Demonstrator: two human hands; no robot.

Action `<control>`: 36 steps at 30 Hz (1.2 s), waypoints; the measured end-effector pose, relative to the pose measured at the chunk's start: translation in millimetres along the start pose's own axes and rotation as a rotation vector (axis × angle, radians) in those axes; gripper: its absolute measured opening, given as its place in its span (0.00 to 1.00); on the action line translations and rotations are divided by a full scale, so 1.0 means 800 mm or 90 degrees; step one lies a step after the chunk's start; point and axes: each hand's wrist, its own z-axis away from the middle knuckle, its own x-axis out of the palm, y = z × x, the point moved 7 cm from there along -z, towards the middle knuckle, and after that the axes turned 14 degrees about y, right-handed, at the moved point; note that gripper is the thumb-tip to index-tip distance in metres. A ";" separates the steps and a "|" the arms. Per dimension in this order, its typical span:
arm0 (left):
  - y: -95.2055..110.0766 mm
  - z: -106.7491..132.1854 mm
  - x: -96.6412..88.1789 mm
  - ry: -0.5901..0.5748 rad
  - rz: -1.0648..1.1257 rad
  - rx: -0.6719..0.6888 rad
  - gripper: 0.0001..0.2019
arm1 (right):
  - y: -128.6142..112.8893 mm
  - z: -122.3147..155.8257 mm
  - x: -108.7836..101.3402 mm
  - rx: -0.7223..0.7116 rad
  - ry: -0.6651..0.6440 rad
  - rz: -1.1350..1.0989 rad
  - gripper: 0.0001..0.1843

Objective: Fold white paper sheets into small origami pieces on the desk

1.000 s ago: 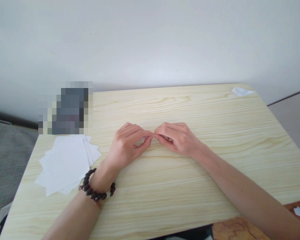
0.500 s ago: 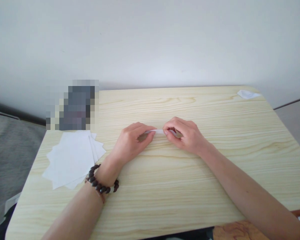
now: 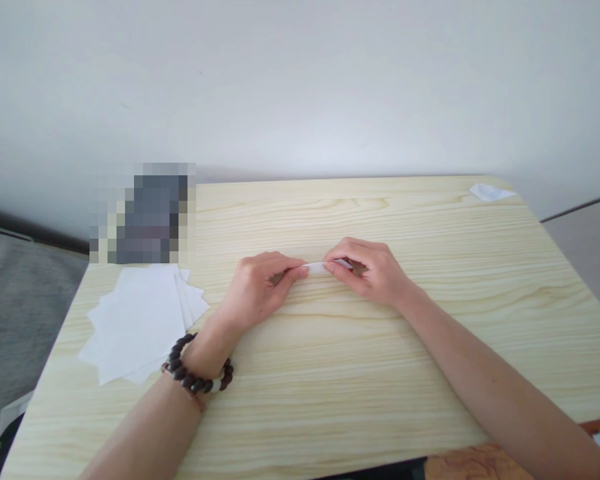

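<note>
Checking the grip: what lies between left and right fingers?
In the head view, a narrow white paper strip spans the gap, pinched by left hand and right hand.

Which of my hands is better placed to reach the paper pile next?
Probably your left hand: it's nearer the paper pile, though both it and your right hand pinch the white strip.

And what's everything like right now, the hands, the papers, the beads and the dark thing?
White strip: pinched between both hands, folds too small to tell.
Left hand: pinching.
Right hand: pinching.
Paper sheets: stacked flat, turned different ways.
Far-corner paper: lying down, seems folded.
Bead bracelet: being worn.
Dark thing: blurred, can't tell.
</note>
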 end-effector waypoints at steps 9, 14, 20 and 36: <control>-0.004 -0.002 -0.002 0.018 -0.033 -0.028 0.13 | 0.029 -0.001 -0.007 0.156 0.028 -0.053 0.08; -0.009 -0.002 0.001 0.002 -0.020 -0.008 0.10 | 0.025 -0.001 -0.005 0.141 0.024 -0.051 0.09; -0.008 0.000 -0.002 0.021 -0.029 0.018 0.15 | 0.022 -0.002 -0.002 0.135 -0.007 -0.048 0.08; -0.019 -0.002 -0.009 0.066 0.028 -0.126 0.06 | 0.008 -0.004 -0.003 0.023 0.019 0.002 0.08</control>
